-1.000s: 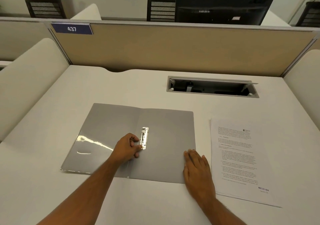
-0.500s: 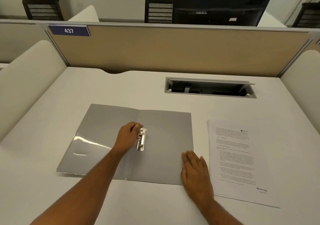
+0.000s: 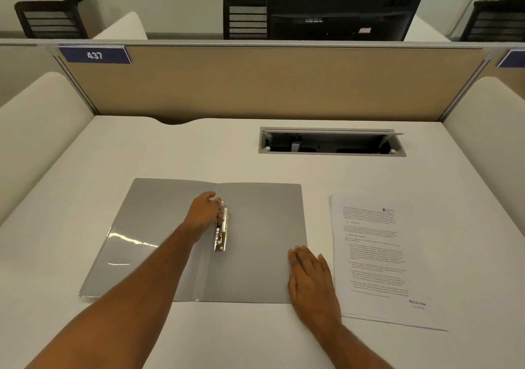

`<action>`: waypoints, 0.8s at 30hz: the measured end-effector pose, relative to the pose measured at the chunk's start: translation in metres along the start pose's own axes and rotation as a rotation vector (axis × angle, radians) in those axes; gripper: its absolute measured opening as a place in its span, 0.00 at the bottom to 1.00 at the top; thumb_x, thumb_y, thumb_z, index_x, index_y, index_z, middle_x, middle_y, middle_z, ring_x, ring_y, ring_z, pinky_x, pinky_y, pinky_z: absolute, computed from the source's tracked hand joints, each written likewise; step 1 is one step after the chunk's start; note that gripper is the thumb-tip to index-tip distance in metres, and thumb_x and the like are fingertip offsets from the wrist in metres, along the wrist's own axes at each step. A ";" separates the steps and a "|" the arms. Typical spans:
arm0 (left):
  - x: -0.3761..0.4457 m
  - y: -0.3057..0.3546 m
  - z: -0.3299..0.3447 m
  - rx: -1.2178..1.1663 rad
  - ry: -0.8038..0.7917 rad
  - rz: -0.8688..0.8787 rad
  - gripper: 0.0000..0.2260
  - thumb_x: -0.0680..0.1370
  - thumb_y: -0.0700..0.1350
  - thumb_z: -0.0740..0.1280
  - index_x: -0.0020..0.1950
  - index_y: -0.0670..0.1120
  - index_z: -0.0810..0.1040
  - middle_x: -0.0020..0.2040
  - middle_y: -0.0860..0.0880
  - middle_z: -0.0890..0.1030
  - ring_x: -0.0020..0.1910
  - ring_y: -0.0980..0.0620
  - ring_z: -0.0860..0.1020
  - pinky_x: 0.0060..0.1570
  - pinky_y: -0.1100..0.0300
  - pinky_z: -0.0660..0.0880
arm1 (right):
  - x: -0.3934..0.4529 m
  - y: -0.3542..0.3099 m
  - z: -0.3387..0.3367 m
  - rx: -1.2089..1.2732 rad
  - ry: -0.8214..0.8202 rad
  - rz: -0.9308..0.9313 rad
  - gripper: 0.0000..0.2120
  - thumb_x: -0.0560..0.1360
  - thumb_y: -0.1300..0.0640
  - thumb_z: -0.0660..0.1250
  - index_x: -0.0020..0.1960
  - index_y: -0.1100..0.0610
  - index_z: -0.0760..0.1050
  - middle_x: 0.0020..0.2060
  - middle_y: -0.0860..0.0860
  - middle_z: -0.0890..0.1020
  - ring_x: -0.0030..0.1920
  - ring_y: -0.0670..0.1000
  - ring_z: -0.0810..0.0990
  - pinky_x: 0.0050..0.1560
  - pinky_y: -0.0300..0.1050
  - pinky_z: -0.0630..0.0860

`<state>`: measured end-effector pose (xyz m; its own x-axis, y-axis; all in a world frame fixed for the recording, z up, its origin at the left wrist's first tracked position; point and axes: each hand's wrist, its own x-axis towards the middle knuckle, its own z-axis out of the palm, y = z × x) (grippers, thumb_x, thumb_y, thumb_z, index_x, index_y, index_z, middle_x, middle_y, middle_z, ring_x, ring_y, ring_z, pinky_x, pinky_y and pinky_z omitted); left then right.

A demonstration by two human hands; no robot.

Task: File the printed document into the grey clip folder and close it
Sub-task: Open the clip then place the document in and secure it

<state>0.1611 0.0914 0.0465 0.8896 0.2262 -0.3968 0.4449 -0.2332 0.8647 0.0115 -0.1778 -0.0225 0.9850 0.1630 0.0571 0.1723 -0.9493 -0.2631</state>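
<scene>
The grey clip folder (image 3: 255, 226) lies open flat on the white desk. Near its spine sits a metal clip (image 3: 222, 233), its lever lifted on edge. My left hand (image 3: 203, 213) grips the top of that lever with its fingertips. Flat on the folder's lower right corner rests my right hand (image 3: 311, 280), fingers together, pressing it down. The printed document (image 3: 375, 255), a thin stack of white sheets with text, lies on the desk just right of the folder, apart from it.
An open cable tray (image 3: 331, 142) is recessed in the desk behind the folder. A beige partition (image 3: 255, 84) closes the back, and cream side panels (image 3: 34, 130) stand left and right. Beyond it stands a dark monitor (image 3: 341, 16).
My left hand has moved up along the clip and raised its lever from flat to standing on edge. My right hand has stayed on the folder's corner.
</scene>
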 end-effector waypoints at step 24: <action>-0.129 -0.011 0.217 0.864 -0.457 0.626 0.33 0.75 0.59 0.69 0.77 0.54 0.61 0.78 0.53 0.62 0.75 0.50 0.62 0.73 0.51 0.62 | -0.008 0.154 -0.079 -0.040 0.103 0.811 0.24 0.76 0.46 0.65 0.62 0.64 0.71 0.60 0.64 0.75 0.61 0.64 0.73 0.61 0.58 0.72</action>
<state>0.0639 -0.1409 0.0212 0.8550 -0.4781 -0.2010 -0.3203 -0.7916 0.5203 0.0289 -0.3466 0.0130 0.7971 -0.6020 -0.0477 -0.5957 -0.7708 -0.2261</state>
